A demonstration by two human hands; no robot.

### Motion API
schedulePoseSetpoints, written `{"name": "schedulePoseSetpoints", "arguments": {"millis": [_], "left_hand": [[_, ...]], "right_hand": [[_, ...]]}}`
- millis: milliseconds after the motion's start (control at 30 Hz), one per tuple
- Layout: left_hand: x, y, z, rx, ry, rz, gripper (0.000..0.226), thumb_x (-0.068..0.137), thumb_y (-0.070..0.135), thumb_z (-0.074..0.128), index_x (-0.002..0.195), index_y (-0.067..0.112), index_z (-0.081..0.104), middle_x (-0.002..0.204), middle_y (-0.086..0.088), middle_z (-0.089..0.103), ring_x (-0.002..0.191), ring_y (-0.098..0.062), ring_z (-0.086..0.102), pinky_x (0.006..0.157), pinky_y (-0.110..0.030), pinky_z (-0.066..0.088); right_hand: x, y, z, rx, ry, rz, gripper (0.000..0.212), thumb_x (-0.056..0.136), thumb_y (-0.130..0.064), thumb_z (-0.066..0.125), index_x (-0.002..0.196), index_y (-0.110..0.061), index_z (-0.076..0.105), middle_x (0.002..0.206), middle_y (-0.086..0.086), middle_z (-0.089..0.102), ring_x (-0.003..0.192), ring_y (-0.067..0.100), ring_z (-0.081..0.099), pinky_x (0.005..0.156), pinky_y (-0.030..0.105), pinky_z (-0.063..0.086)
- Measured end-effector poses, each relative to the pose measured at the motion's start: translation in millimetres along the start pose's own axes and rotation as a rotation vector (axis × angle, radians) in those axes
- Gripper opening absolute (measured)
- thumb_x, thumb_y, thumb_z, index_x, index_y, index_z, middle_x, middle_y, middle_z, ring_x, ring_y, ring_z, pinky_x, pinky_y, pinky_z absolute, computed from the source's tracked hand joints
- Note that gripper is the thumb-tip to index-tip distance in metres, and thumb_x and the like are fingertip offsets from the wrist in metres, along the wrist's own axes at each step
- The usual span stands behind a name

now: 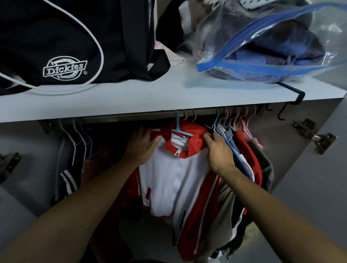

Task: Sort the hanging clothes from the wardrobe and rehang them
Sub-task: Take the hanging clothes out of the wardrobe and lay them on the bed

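A white and red zip jacket (173, 180) hangs on a light blue hanger (177, 129) from the wardrobe rail (130, 117). My left hand (141, 148) lies on the jacket's left shoulder, fingers curled over the fabric. My right hand (219, 152) grips its right shoulder by the red collar. Several more garments (244, 165) on pink, white and blue hangers are packed to the right. A dark garment with white stripes (68, 179) hangs to the left on thin white hangers.
A white shelf (142, 96) sits just above the rail. On it stand a black Dickies bag (69, 39) and a clear zip bag (266, 42) of folded clothes. A black hook (291, 100) clips onto the shelf's right edge. Open wardrobe doors with metal hinges (316, 138) flank both sides.
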State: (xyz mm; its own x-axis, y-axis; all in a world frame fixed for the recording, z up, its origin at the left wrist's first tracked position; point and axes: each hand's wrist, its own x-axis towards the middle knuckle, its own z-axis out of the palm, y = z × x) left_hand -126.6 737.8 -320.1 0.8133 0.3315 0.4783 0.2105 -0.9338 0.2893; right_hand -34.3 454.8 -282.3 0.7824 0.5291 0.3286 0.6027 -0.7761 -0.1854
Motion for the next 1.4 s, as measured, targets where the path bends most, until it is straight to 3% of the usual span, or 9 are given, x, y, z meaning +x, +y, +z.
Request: {"name": "schedulePoseSetpoints", "arguments": {"millis": [233,400,567,667,767,900,1067,1233,1400], "left_hand": [[-10,-4,-13,0.047,0.006,-0.047,0.073,0.097,0.066,0.030,0.124,0.008,0.063,0.124,-0.019,0.063,0.115,-0.043,0.056,0.094,-0.048,0.050],[-25,-12,-27,0.066,-0.079,-0.149,0.074,0.097,0.069,0.016,0.134,0.019,0.055,0.125,-0.020,0.064,0.111,-0.047,0.060,0.090,-0.051,0.055],[-31,-14,-31,-0.014,0.036,-0.161,0.042,0.109,0.047,0.036,0.115,0.013,0.060,0.107,-0.018,0.072,0.098,-0.043,0.068,0.078,-0.047,0.056],[-35,-11,-37,-0.062,0.124,-0.186,0.051,0.105,0.053,0.033,0.106,0.012,0.063,0.102,-0.017,0.072,0.097,-0.043,0.068,0.077,-0.047,0.055],[-32,-9,-49,-0.058,0.205,-0.189,0.052,0.102,0.055,0.036,0.102,0.012,0.065,0.098,-0.019,0.073,0.093,-0.044,0.069,0.074,-0.048,0.055],[-19,1,-67,-0.057,0.247,-0.220,0.053,0.101,0.054,0.041,0.105,0.007,0.066,0.099,-0.023,0.071,0.093,-0.046,0.067,0.073,-0.048,0.052],[-22,11,-80,-0.072,0.186,-0.218,0.041,0.107,0.044,0.051,0.108,0.006,0.066,0.104,-0.023,0.071,0.098,-0.047,0.067,0.077,-0.047,0.051],[-49,32,-92,-0.116,0.108,-0.219,0.058,0.095,0.066,0.041,0.104,0.014,0.064,0.101,-0.014,0.072,0.097,-0.041,0.068,0.079,-0.046,0.055],[-79,62,-106,-0.130,0.061,-0.243,0.052,0.096,0.068,0.044,0.094,0.018,0.058,0.089,-0.004,0.067,0.083,-0.028,0.065,0.070,-0.036,0.049]], "right_hand": [[0,3,-5,0.010,-0.002,-0.007,0.063,0.080,0.006,0.052,0.138,-0.021,0.047,0.116,0.015,0.053,0.101,0.046,0.063,0.073,0.046,0.048],[0,7,-14,0.044,-0.018,-0.008,0.062,0.081,0.005,0.049,0.138,-0.018,0.047,0.125,0.017,0.053,0.106,0.047,0.062,0.075,0.046,0.048],[-1,8,-22,0.204,-0.045,0.015,0.038,0.094,-0.020,0.059,0.131,-0.014,0.052,0.128,0.016,0.056,0.117,0.042,0.057,0.086,0.045,0.047],[-1,9,-26,0.263,-0.018,0.003,0.036,0.102,-0.042,0.058,0.128,-0.017,0.059,0.126,0.013,0.061,0.118,0.037,0.058,0.086,0.042,0.046],[4,5,-30,0.255,0.103,0.012,0.030,0.105,-0.042,0.055,0.116,-0.015,0.062,0.114,0.013,0.065,0.107,0.039,0.063,0.072,0.039,0.042],[16,0,-45,0.255,0.181,0.055,0.026,0.104,-0.038,0.058,0.108,-0.013,0.063,0.110,0.013,0.066,0.104,0.039,0.064,0.071,0.040,0.042],[10,4,-58,0.284,0.173,0.036,0.026,0.103,-0.038,0.060,0.108,-0.014,0.064,0.109,0.012,0.070,0.103,0.038,0.065,0.070,0.036,0.037],[-19,17,-68,0.326,0.130,0.031,0.026,0.100,-0.043,0.063,0.104,-0.017,0.062,0.106,0.011,0.071,0.100,0.037,0.066,0.068,0.035,0.037],[-51,32,-86,0.356,0.084,0.001,0.030,0.098,-0.051,0.063,0.101,-0.021,0.064,0.093,0.002,0.071,0.088,0.030,0.068,0.066,0.035,0.044]]}}
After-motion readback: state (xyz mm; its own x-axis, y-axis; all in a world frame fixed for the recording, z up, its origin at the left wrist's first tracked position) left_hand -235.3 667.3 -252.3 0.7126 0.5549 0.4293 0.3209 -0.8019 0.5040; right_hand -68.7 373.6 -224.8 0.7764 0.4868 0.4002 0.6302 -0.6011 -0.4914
